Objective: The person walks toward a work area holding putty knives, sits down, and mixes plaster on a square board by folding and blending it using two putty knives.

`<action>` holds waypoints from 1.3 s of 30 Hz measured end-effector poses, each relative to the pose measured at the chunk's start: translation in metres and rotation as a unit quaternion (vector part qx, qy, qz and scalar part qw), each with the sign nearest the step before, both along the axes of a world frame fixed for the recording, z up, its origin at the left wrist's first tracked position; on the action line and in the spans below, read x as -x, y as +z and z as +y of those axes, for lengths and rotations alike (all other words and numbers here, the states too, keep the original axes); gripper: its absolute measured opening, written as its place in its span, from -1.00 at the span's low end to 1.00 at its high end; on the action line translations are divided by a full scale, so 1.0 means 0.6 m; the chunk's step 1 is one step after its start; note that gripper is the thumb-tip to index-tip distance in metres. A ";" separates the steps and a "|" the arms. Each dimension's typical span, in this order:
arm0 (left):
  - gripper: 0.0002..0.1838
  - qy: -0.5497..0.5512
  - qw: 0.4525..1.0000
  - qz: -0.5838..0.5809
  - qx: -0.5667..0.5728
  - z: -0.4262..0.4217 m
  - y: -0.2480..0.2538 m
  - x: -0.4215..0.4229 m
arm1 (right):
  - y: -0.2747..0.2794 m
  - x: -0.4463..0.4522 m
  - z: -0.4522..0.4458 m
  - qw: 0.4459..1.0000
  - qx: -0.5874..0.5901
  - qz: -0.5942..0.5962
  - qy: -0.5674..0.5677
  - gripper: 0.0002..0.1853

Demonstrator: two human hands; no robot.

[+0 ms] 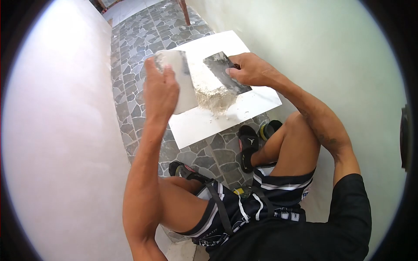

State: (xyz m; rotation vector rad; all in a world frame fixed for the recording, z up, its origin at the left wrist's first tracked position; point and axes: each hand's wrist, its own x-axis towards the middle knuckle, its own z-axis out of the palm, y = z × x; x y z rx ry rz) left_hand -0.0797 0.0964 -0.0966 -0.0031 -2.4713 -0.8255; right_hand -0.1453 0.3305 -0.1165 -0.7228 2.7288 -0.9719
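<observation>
Flat plate and scraper at either side of a heap of pale powder (215,101) on a white board (191,132).
Nearest are the person's black shorts (285,180), then two black sandals (248,145) on the stone-patterned floor (130,50), with a round container (268,130) beside the right one. Beyond them lies the board, its powder heaped between the two tools. The left hand (161,89) has its fingers clamped on the pale plate (186,93), left of the heap; the right hand (248,69) has its fingers clamped on the dark scraper (224,74), tilted at the right. Farthest off, a brown leg (184,13) stands on the floor.
</observation>
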 end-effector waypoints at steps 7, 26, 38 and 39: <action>-0.65 -0.053 0.998 -0.040 0.002 0.097 -0.012 0.021 | -0.041 0.026 -0.015 0.986 0.162 0.012 -0.034 -0.66; -0.62 -0.041 0.998 -0.017 -0.038 0.065 -0.046 0.104 | -0.033 0.060 0.109 0.925 0.307 -0.157 -0.162 -0.69; -0.29 -0.064 0.946 -0.090 -0.305 -0.002 -0.072 0.121 | -0.195 0.108 0.205 0.819 0.298 -0.373 -0.317 -0.75; -0.28 -0.056 0.947 -0.098 -0.301 0.000 -0.068 0.120 | -0.196 0.106 0.201 0.812 0.304 -0.376 -0.327 -0.74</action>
